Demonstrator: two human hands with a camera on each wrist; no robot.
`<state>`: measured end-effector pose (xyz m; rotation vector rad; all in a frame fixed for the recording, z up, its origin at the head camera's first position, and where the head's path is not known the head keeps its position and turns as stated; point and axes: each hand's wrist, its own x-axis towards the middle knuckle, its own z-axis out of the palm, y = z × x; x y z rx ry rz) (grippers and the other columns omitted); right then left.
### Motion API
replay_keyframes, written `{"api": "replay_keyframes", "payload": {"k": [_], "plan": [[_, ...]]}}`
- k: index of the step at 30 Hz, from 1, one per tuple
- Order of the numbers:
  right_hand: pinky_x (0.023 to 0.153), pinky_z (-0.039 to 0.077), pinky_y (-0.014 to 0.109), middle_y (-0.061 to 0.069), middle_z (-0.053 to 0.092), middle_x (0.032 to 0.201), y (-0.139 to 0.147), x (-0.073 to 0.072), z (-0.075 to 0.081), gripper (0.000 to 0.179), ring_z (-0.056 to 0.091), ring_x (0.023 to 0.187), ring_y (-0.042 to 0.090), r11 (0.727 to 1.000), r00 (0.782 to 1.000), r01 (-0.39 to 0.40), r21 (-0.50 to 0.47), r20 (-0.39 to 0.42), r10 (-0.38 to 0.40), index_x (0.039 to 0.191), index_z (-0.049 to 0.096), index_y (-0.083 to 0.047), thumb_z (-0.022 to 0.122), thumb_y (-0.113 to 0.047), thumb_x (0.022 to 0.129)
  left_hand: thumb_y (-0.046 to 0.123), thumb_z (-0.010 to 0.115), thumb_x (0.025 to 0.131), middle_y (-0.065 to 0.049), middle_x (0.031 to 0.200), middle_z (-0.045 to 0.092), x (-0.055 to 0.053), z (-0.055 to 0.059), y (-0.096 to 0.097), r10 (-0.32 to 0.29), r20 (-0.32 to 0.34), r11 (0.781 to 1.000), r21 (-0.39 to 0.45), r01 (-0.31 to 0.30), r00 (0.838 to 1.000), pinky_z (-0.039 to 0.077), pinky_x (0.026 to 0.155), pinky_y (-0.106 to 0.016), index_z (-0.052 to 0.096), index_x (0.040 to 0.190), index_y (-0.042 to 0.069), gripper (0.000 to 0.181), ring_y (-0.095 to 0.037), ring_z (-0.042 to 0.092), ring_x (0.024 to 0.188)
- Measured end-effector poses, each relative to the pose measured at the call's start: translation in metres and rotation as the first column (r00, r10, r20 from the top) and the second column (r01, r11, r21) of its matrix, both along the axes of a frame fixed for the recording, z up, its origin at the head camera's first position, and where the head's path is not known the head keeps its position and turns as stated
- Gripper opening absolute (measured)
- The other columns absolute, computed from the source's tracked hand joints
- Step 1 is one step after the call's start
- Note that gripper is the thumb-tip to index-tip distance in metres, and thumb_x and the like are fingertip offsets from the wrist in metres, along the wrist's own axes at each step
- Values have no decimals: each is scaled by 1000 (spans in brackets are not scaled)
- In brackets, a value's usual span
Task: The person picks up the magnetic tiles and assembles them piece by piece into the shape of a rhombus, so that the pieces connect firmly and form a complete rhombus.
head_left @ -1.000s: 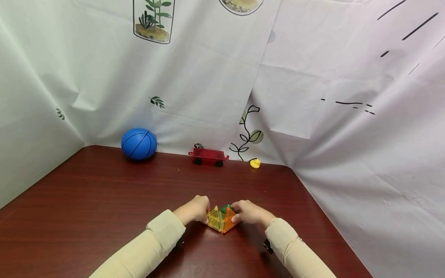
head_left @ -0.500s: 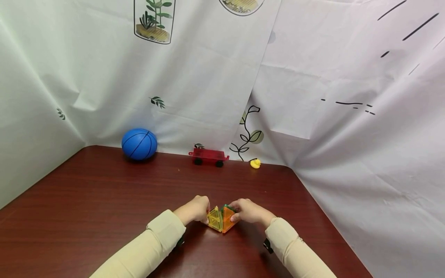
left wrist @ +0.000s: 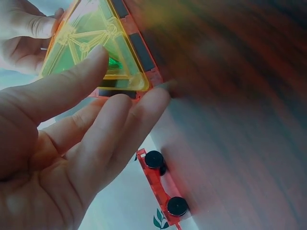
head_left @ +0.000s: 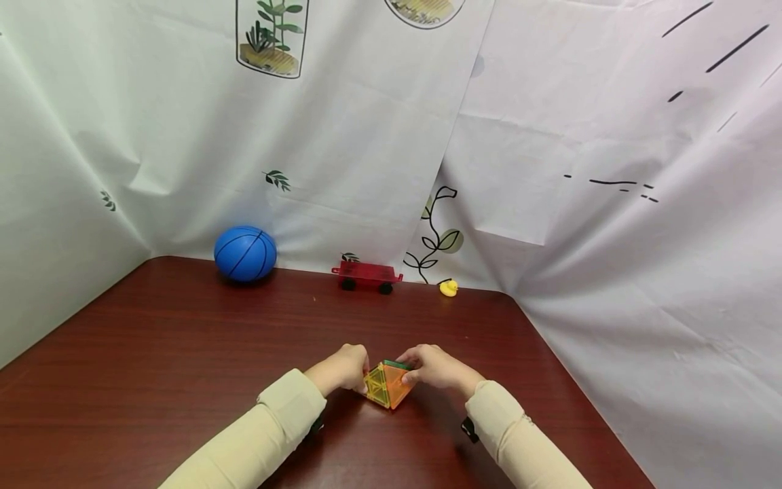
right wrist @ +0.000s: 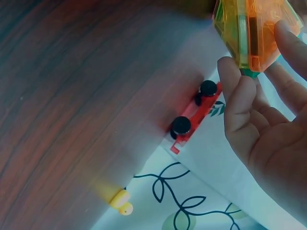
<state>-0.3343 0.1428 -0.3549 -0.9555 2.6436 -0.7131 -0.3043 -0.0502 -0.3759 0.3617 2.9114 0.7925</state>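
Note:
Near the middle of the table, both hands hold a small cluster of see-through triangular magnetic tiles. My left hand (head_left: 344, 367) pinches the yellow tile (head_left: 376, 386), its thumb lying on the face in the left wrist view. From the other side, my right hand (head_left: 437, 369) grips the orange tile (head_left: 396, 388), thumb in front and fingers behind. A green tile (head_left: 396, 365) shows at the back edge, mostly hidden behind the orange one. The yellow and orange tiles meet along a slanted edge and form a peaked shape. Dark strips line a red-orange edge in the left wrist view.
At the back of the dark red wooden table (head_left: 201, 326) stand a blue ball (head_left: 245, 253), a red toy wagon (head_left: 368, 274) with black wheels and a small yellow duck (head_left: 449, 288). White printed cloth (head_left: 366, 136) hangs around the back and sides.
My right hand has tipped the orange and green tiles leftward against the yellow tile, closing the gap between them. The left hand has stayed nearly still.

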Motion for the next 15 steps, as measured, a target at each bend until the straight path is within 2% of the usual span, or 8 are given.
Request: {"api": "replay_keyframes", "payload": {"k": [10,15], "plan": [[67,45,29,4,60,97,9,0,6,35,55,86,16,1000,999,15,0,-30,-15,108,60,-5,67,-18,77,7,78,61,-2,70,55,1,3,-8,0,9,999,54,0,1000,44,54,-28,61,74,7,21,-14,51,62],[67,45,30,5,59,97,19,-2,10,37,54,87,18,999,999,43,-11,-27,-43,111,58,-3,63,-23,80,16,77,65,-4,80,58,-2,8,-18,34,-12,999,15,-34,999,44,65,-34,62,82,6,25,-20,54,77]]}}
